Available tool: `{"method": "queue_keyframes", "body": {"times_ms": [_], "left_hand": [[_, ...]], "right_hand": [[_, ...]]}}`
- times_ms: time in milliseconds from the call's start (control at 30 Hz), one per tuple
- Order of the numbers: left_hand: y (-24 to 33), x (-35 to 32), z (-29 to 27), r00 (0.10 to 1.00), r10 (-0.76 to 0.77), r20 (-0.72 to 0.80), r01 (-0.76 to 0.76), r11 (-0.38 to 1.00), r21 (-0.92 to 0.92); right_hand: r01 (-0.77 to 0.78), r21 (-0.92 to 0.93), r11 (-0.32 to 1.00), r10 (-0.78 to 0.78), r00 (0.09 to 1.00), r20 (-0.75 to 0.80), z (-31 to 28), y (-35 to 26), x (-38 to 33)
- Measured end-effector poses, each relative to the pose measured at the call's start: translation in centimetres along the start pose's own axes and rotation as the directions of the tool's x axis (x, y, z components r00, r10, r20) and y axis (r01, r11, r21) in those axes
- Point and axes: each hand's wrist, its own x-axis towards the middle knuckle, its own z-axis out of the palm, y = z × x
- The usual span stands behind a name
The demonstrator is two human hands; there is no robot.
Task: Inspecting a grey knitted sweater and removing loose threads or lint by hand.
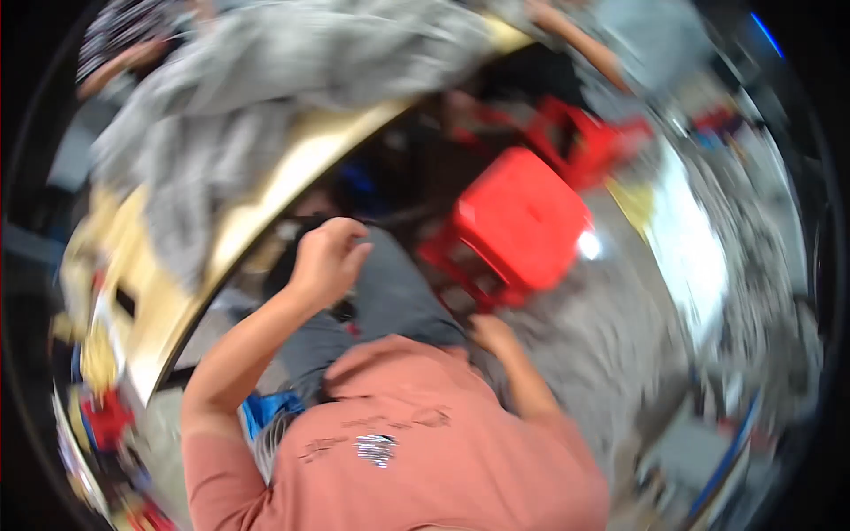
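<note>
My left hand (329,258) is over my grey trousers (398,283), near the edge of a light wooden table (252,217). Its fingers curl loosely, with a gap between thumb and forefinger, and nothing shows in them. At my other side, my right hand (489,333) hangs low beside my leg, close to a red plastic stool (522,217). Blur hides its fingers, so I cannot tell what they do. A large grey cloth (292,66) lies heaped on the table and drapes over its near edge.
More red stools (575,142) stand behind the first. One person's arm (575,44) is at the table's far right end, another's arm (124,66) at far left. Grey fabric (611,354) spreads at right. A blue item (266,409) lies beside my left leg.
</note>
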Motion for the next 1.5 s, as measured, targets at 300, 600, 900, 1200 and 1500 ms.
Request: {"method": "queue_keyframes", "body": {"times_ms": [300,600,900,1200,1500], "left_hand": [[-14.9,0.8,-14.6,0.775,0.027,-0.631,0.505,0.574,0.645],[-16.6,-2.3,-14.6,0.757,0.022,-0.653,0.211,0.937,0.277],[-18.2,-4.3,-22.7,0.515,0.255,-0.818,0.631,0.533,0.564],[-22.0,4.8,-13.3,0.907,-0.024,-0.420,0.259,0.818,0.513],[-2.8,11.6,-41.6,0.233,0.054,-0.971,-0.185,0.983,0.011]], "right_hand": [[0.114,-0.279,0.954,-0.093,0.992,0.087,-2.2,-6.5,4.7],[0.060,-0.389,0.919,-0.010,0.992,0.130,-4.3,-8.5,5.3],[0.257,-0.241,0.936,-0.295,0.945,-0.138,-7.0,-17.4,7.0],[0.383,-0.307,0.871,-0.422,0.903,-0.073,-6.6,-18.1,6.4],[0.387,-0.257,0.885,-0.436,0.883,-0.173,-5.3,-16.4,5.9]]}}
